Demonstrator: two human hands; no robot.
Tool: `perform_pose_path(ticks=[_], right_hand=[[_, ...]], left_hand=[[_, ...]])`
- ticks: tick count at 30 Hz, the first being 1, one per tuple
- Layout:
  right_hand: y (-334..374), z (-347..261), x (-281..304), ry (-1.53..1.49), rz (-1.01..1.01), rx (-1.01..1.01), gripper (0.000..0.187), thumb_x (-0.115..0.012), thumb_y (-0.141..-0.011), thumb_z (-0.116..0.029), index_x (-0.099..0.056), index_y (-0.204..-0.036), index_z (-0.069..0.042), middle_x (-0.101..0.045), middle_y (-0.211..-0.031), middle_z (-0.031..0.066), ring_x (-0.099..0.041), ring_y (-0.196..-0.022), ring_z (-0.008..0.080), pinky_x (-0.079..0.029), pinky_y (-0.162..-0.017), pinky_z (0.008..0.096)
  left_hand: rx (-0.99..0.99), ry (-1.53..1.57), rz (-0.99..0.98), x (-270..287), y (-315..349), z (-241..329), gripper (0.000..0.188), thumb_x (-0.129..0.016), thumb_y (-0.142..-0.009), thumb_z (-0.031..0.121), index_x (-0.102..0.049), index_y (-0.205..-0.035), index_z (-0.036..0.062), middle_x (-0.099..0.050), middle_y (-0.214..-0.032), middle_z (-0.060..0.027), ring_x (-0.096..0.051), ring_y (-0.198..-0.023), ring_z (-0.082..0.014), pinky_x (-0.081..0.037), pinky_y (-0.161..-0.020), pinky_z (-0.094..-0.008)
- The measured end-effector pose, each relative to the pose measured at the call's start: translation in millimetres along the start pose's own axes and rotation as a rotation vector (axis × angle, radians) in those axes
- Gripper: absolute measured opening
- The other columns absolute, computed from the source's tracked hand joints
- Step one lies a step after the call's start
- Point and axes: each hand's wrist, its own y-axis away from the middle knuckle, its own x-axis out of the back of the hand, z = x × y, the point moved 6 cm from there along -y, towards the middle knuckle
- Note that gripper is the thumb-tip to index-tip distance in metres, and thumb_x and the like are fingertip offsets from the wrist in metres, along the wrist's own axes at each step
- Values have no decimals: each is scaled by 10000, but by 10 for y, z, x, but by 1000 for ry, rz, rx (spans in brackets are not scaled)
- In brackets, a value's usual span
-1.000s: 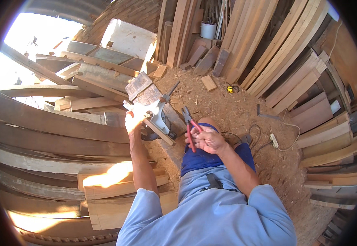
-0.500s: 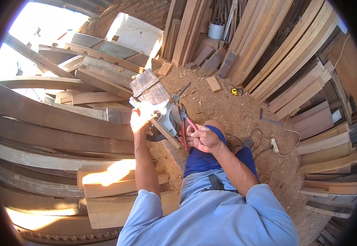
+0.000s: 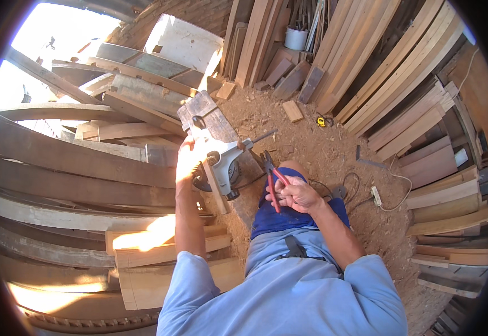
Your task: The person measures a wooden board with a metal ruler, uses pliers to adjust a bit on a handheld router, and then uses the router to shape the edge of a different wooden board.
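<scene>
One white metal power tool with black knobs (image 3: 225, 159) is sitting between the two hands, just right of the left hand (image 3: 185, 162) and left of the right hand (image 3: 295, 196). Fingers of the left hand are grasping its left side, though glare is hiding their tips. A narrow light-brown wooden strip (image 3: 214, 187) is slanting along the tool's near side, and a thin grey metal rod (image 3: 264, 136) is pointing out beyond the right hand. That hand is loosely gripping red-handled metal pliers (image 3: 270, 169), their handles standing apart and their jaws pointing away from the body. A weathered grey-brown wooden plank (image 3: 213, 115) is lying under and beyond the tool; whether it is bearing the tool's weight, I cannot tell. Brown sawdust and shavings are covering the floor (image 3: 378, 246) right of the right hand, where a white plastic socket block (image 3: 376, 196) is lying. A yellow-and-black tape measure (image 3: 322, 121) is resting beyond that hand. Long dark timbers (image 3: 76, 185) are filling the space left of the left hand, while tall tan boards (image 3: 361, 50) are leaning far beyond the right.
</scene>
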Motion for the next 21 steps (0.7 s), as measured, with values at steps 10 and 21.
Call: perform_pose_path(ticks=[10,21], right_hand=[[574,-124,184,217,60,-94,101,-537,-845,10,-539,-933,-39,-556,-1176,151,-672,-1026,281,-599,-751,404],[671,153,-67,315,-166,-307,219,-545,-748,50,-559,-955,-20,-547,-1177,145,-656,-1092,265,-559,-846,326]], left_hand=[[-257,-622,-460,-236,-117,427,390,-597,-945,367,-675,-1142,39,-689,-965,-113,-627,-856,-210,-500,-781,-336],[-411,-780,-468,-512,264,761,304,-673,-913,281,-653,-1090,35,-650,-1080,-184,-582,-1023,-395,-459,-913,-468]])
